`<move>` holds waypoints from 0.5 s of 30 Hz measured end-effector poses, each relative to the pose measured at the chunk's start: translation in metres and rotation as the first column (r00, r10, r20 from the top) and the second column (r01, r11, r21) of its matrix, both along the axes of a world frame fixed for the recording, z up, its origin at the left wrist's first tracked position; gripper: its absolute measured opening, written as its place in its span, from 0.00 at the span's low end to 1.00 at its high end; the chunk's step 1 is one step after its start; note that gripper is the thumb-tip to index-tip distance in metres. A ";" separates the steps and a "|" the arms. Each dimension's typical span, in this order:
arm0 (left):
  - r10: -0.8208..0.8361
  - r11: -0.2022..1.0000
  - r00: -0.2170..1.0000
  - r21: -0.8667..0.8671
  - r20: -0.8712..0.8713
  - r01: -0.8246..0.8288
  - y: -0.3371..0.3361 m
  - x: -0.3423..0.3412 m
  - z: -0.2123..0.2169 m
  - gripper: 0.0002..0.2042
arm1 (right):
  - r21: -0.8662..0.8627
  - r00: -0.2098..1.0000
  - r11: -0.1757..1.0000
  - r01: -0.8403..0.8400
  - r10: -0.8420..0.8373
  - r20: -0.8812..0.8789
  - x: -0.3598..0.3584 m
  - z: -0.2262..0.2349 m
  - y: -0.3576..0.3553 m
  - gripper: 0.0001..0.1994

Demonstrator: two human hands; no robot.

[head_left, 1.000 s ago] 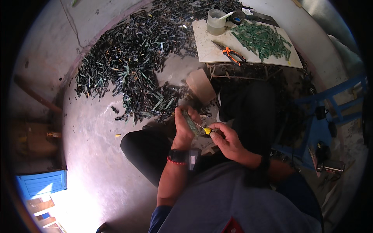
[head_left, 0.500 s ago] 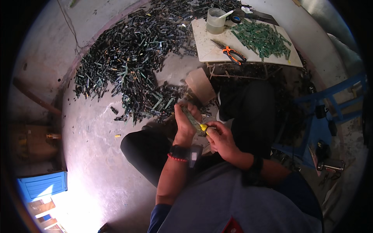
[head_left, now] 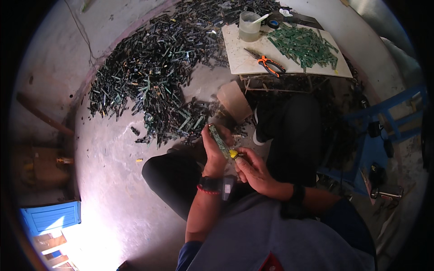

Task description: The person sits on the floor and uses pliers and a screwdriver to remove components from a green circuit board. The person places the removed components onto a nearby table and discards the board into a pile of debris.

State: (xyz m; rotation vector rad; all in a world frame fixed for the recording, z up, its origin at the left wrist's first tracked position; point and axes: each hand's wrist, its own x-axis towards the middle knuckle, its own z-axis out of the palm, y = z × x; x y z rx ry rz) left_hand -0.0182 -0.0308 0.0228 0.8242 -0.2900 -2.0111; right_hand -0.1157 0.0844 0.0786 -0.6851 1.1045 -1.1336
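My left hand (head_left: 213, 152) is closed around a narrow, greenish circuit board strip (head_left: 219, 139), which lies slanted along the palm. Close beside it, my right hand (head_left: 257, 172) grips a small yellow-handled screwdriver (head_left: 233, 154). The yellow end sits against the lower part of the strip, and its shaft is hard to make out here. Most of the handle is covered by my right fingers. Both hands are held together above my lap, between my bent knees.
Ahead on the floor spreads a large heap of dark strips (head_left: 158, 77). A low white-topped table (head_left: 239, 56) carries orange-handled pliers (head_left: 266, 62), a cup of liquid (head_left: 249, 34) and a pile of green boards (head_left: 303, 47). Nearby are a cardboard piece (head_left: 234, 100) and a blue chair (head_left: 389, 113).
The strip has turned so more of its face shows. My right hand has shifted slightly down, and the yellow handle now sits lower against the strip, its shaft no longer plainly visible.
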 end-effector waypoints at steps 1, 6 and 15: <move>0.013 1.000 0.999 -0.015 0.043 -0.013 0.001 -0.002 0.001 0.24 | -0.001 1.000 1.000 0.005 -0.005 -0.011 0.001 -0.001 0.001 0.16; -0.053 0.998 0.999 0.020 0.006 0.052 0.002 -0.002 -0.007 0.24 | 0.054 1.000 0.998 0.015 -0.016 0.003 0.005 -0.009 0.000 0.15; -0.103 0.995 0.994 0.000 0.043 0.103 0.011 -0.005 -0.002 0.24 | 0.081 0.996 0.995 -0.054 0.059 -0.064 -0.010 -0.027 -0.008 0.13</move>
